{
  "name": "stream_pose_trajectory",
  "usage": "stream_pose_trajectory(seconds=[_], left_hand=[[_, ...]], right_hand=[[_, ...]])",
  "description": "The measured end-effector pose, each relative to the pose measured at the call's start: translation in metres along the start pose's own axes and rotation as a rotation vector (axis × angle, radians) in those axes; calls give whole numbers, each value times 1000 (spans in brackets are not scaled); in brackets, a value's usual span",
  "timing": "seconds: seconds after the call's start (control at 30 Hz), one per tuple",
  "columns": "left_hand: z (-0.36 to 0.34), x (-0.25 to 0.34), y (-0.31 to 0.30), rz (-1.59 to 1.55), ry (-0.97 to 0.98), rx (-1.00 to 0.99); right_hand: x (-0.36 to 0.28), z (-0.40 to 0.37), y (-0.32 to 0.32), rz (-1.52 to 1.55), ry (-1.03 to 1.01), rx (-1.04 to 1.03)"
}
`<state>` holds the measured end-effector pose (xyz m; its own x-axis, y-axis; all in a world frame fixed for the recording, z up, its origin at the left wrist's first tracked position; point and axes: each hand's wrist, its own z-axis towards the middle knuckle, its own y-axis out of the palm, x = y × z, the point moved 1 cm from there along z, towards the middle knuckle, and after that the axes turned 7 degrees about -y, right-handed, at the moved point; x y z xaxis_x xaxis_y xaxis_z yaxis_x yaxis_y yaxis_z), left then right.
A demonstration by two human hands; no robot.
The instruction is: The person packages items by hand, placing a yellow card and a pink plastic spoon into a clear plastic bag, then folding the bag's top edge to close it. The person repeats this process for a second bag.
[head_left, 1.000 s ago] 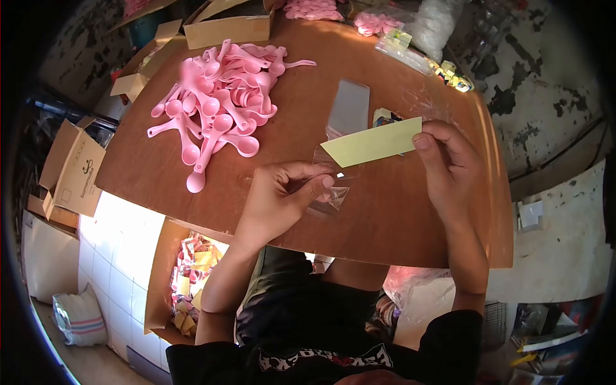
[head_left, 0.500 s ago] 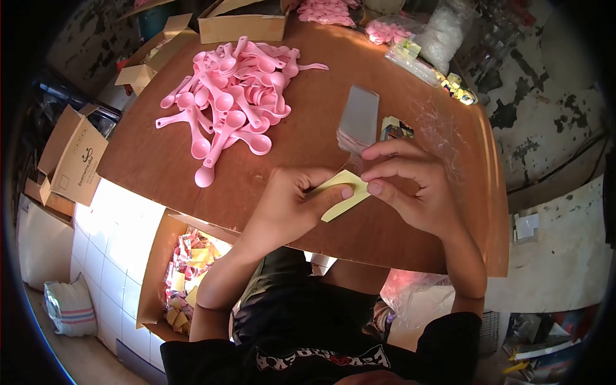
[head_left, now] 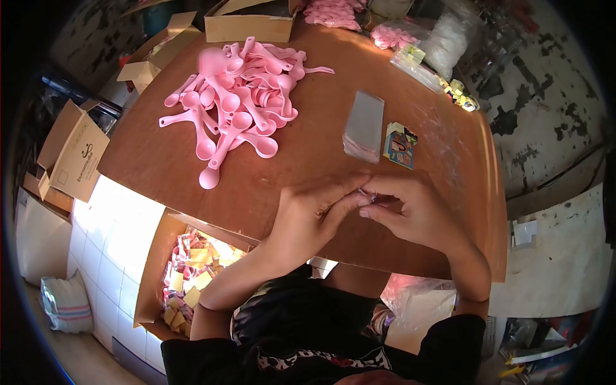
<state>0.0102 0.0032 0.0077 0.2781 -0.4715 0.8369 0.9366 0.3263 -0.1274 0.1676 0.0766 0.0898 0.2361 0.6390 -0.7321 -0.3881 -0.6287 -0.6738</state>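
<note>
My left hand and my right hand meet over the near side of the brown table, fingers closed in a pinch. Between the fingertips shows a thin, shiny, clear bit of plastic; most of it is hidden by the fingers. Just beyond the hands lies a stack of clear plastic bags. Beside that sits a small stack of printed cards, blue, yellow and black. Farther left, pink measuring spoons form a loose heap, with one blurred pink patch at its back.
A carton below the table's left edge holds packed pieces and yellow cards. Another open carton stands at the table's back. Bagged pink items and a white plastic bundle lie at the back right.
The folded yellow card is no longer visible in my hands; a clear plastic bit shows between the fingertips instead. My right hand has lowered, uncovering the printed cards.
</note>
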Motion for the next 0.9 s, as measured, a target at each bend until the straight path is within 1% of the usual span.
stream_pose_trajectory(seconds=[0.07,0.1,0.13,0.17,0.2,0.23,0.27,0.3,0.37,0.43,0.5,0.53,0.6,0.63,0.7,0.73,0.8,0.83,0.9], left_hand=[[-1,4,-5,31,-19,-5],[-1,8,-8,60,-38,-13],[-4,9,-12,58,-42,-7],[-6,9,-17,93,-118,-30],[-9,8,-23,131,-196,-58],[-14,5,-25,130,-197,-55],[-19,-3,-27,-25,-305,-73],[-24,-10,-28,-180,-413,-92],[-30,-17,-27,-165,-392,-45],[-31,-21,-30,-42,-403,-73],[-30,-22,-31,-65,-433,-70],[-30,-24,-30,-79,-422,-73],[-29,-26,-29,-49,-394,-103],[-28,-23,-31,-50,-412,-122],[-28,-24,-31,-52,-468,-157],[-28,-28,-30,-52,-352,-121],[-28,-33,-29,-41,-317,-114],[-28,-34,-29,-35,-282,-106],[-29,-33,-31,-33,-309,-126]], right_hand=[[-1,4,3,-263,-28,25],[3,7,4,-261,-28,20],[10,11,4,-178,-147,14],[15,18,1,-99,-270,7],[20,26,-5,-102,-274,4],[25,36,-13,65,-278,-177],[31,47,-20,232,-281,-359],[42,58,-26,385,-106,-387],[75,95,-33,308,12,-223],[133,139,-35,159,-1,11],[180,178,-39,-119,-22,180],[197,194,-39,-121,-31,180],[218,220,-42,-273,97,336],[223,230,-43,-273,88,339],[229,247,-44,-523,63,346],[232,253,-43,-522,60,346],[237,262,-39,-794,-12,308],[240,265,-41,-793,-9,305],[241,266,-45,-695,-22,276]])
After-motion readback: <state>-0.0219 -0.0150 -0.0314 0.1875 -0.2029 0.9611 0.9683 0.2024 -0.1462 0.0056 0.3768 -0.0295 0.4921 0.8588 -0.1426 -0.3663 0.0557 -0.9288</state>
